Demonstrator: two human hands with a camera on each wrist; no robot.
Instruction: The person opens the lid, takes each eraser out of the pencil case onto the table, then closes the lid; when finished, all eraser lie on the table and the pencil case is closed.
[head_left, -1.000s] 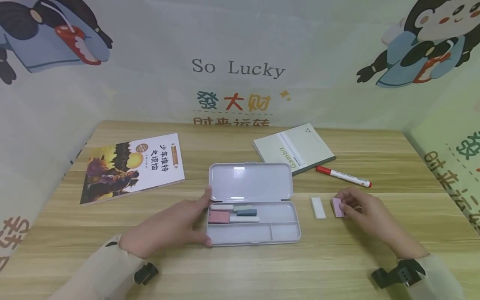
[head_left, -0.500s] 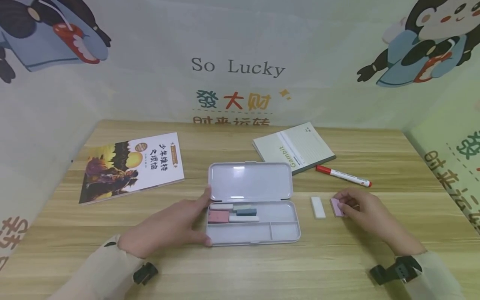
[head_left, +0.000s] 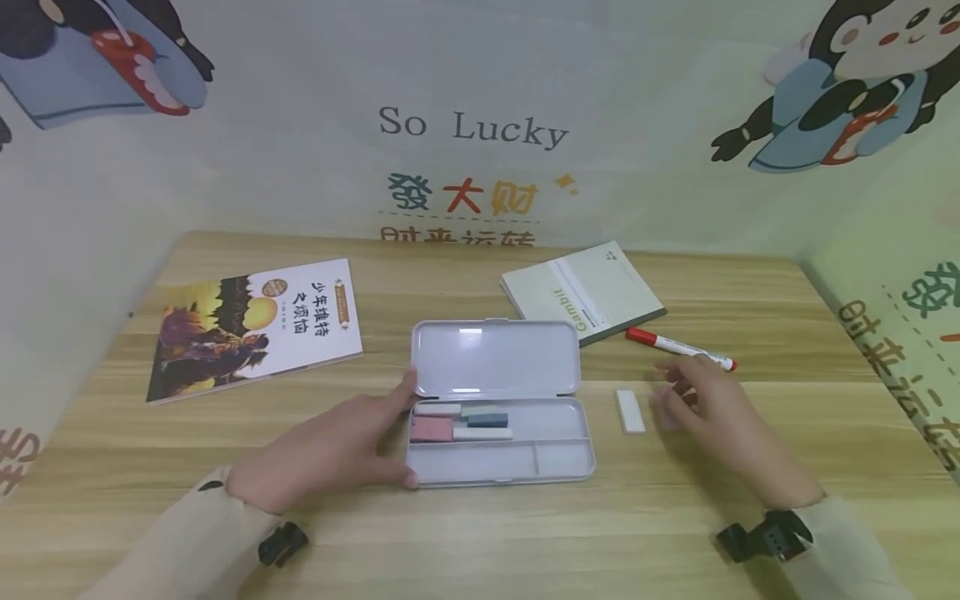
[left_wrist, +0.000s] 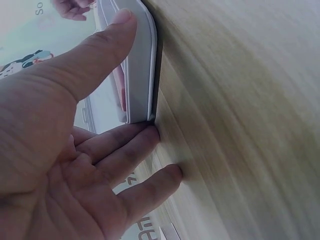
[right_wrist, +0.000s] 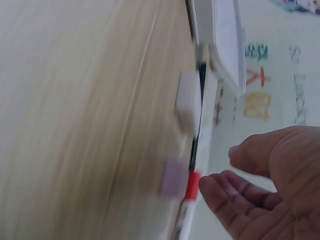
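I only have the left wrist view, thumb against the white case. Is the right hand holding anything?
Observer: No. The right hand hangs with relaxed fingers, holding nothing, just off a pink eraser on the table.
Operator: Anything else lying near it?
Observer: A white eraser lies between it and the case; a red marker lies behind.
Operator: What's inside the case?
Observer: A cluster of small erasers in the rear left compartment.

"So Lucky" on wall (head_left: 472,129); "Gambit" on notebook (head_left: 592,287).

open pencil case (head_left: 501,433), pink eraser (right_wrist: 174,178) flat
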